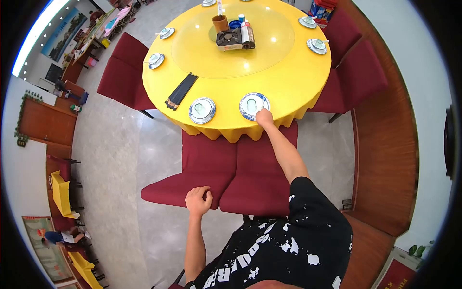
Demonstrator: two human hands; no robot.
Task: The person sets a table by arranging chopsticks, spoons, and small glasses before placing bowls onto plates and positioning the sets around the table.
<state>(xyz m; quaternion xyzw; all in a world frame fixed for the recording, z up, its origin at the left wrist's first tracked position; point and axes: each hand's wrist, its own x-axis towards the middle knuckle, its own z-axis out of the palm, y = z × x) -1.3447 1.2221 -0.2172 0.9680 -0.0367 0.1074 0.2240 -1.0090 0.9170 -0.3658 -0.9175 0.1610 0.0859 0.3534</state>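
Observation:
My right hand is at the near edge of the round table, its closed fingers on the rim of a blue-and-white plate that bears a small bowl and a glass. To the left of it lies another such place setting. Farther left on the yellow cloth is a bundle of black chopstick sleeves. My left hand rests at the top of the left maroon chair's backrest, with its fingers loosely curled and the thumb apart; nothing shows in it.
A portable stove with a gas can and a brown holder stands on the glass turntable. More place settings ring the yellow table. Maroon chairs stand left and right. A person is at the far lower left.

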